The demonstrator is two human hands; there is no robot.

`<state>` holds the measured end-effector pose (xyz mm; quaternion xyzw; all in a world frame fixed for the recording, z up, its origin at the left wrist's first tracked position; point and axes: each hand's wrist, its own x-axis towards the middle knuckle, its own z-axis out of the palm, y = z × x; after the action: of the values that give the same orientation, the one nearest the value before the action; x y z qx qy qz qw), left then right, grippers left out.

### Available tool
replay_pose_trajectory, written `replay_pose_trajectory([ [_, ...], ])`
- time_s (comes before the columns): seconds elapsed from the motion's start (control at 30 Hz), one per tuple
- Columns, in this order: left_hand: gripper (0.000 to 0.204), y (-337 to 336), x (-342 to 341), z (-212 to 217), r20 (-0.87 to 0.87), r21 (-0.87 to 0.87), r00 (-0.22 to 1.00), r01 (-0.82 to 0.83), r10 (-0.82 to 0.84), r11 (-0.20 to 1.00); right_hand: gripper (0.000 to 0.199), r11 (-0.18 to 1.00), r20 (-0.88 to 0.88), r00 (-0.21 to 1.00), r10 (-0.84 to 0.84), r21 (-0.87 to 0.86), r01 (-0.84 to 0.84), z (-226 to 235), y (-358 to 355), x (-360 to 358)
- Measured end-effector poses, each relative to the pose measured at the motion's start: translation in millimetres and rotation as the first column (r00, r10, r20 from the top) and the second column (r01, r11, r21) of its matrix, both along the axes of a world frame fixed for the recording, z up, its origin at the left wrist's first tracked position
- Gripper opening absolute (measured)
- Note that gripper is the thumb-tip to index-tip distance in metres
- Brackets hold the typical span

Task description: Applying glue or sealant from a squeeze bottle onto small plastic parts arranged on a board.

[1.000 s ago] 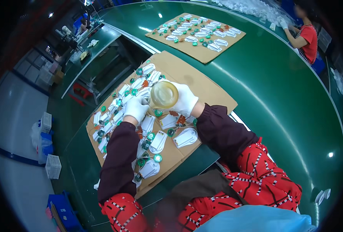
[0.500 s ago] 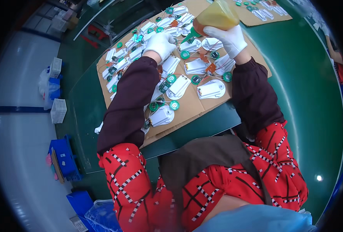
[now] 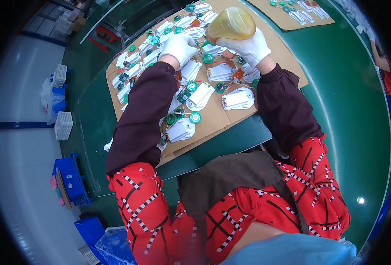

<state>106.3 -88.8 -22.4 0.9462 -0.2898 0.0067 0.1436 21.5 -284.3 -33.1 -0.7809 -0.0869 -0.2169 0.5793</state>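
Note:
My right hand (image 3: 250,47), in a white glove, is wrapped round a squeeze bottle (image 3: 232,24) of amber liquid. The bottle is tipped over the parts, and its nozzle is mostly hidden. My left hand (image 3: 179,48), gloved too, is closed among the parts, left of the bottle; its fingertips are bent down, and what they grip is hidden. Around both hands lie white plastic housings (image 3: 200,96) with wires, green-rimmed round discs (image 3: 195,117) and small green circuit boards (image 3: 183,96). They rest in rows on a cardboard sheet (image 3: 224,123).
The cardboard lies on a dark green table (image 3: 231,140). A second cardboard sheet (image 3: 283,20) with more white parts is at the far right. Blue bins (image 3: 70,179) and white baskets (image 3: 64,125) stand to the left. Another person's arm (image 3: 382,64) shows at the right edge.
The bottle in my right hand has moved left and slightly down and is turned so its green nozzle hardly shows. My left hand stays close to the same place. The view has shifted slightly.

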Motion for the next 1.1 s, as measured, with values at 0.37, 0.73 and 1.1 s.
replay_pose_trajectory([
  [0.37, 0.018, -3, -3, 3, -0.06, -0.032, 0.998, -0.037, 0.035, 0.999, 0.053, 0.996, 0.038, 0.999, -0.028, -0.079, 0.031, -2, -1, 1],
  [0.73, 0.017, -3, -2, 2, -0.059, -0.014, 0.998, -0.035, 0.034, 0.999, 0.056, 1.0, -0.005, 1.0, -0.026, 0.013, 0.026, 4, 0, -7],
  [1.1, 0.017, -4, -4, 3, -0.011, -0.011, 1.0, -0.021, 0.02, 1.0, 0.05, 0.998, -0.076, 0.996, -0.037, 0.049, 0.041, 2, -8, -1],
])
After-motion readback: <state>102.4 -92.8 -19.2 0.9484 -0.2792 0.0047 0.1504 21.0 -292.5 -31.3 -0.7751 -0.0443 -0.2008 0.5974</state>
